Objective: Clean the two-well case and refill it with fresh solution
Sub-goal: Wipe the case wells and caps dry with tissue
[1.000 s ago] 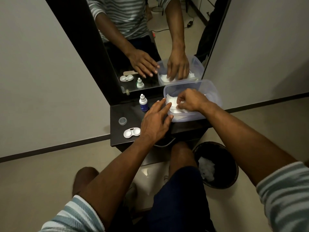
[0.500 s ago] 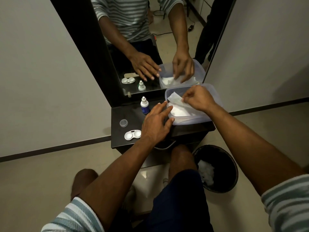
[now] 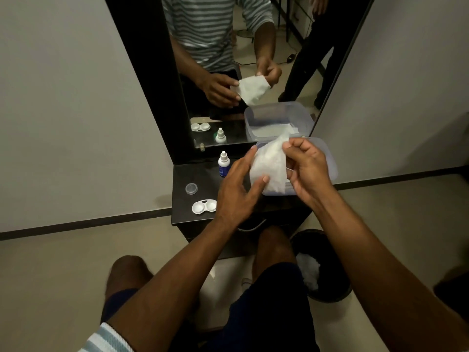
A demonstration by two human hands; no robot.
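A dressing corner in a home

A tall mirror [image 3: 228, 72] stands behind a small dark worktop [image 3: 187, 174] between plain walls; a bin [image 3: 337, 262] sits on the tiled floor beside it

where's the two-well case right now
In the head view the two-well case lies open near the front left of the dark counter, just left of the left hand and in front of the small clear cap.

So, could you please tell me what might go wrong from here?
The small white dropper bottle stands upright right beside the left hand; a sweep toward the white two-well case could tip it. That open case lies near the dark table's front edge and might get knocked off. The thin white tissue could tear between both hands.
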